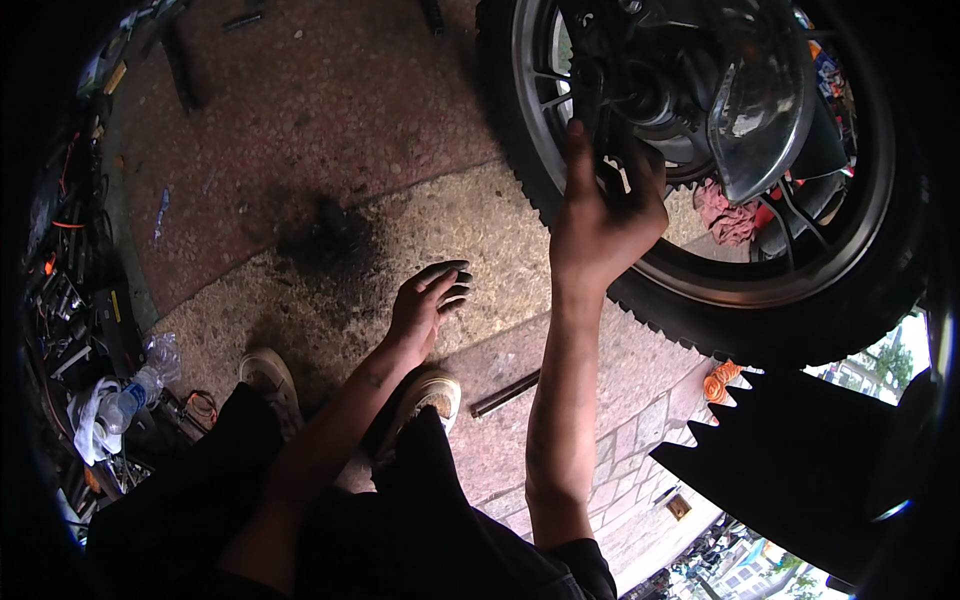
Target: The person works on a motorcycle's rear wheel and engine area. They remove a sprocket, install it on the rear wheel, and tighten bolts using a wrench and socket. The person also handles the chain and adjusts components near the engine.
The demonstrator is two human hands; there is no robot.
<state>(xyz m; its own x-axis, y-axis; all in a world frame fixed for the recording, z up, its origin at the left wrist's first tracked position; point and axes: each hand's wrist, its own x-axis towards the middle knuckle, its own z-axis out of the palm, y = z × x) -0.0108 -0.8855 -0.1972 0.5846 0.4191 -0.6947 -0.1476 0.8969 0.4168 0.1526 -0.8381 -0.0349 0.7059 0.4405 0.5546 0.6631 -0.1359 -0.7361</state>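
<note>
A motorcycle wheel with a knobby tyre and a spoked metal rim stands at the upper right. My right hand reaches across the rim to the dark parts around the wheel hub. One finger lies along a dark upright part there, while the others curl into shadow, so their hold is unclear. A toothed ring, likely the sprocket, shows behind a shiny curved cover. Holding nothing, my left hand hovers above the stained ground with its blackened fingers spread and slightly bent.
Hand tools crowd the left edge, near a plastic bottle. A metal bar lies beside my shoe. Pink cloth shows through the spokes, and an orange cord bundle sits below the tyre. A dark jagged-edged object fills the lower right.
</note>
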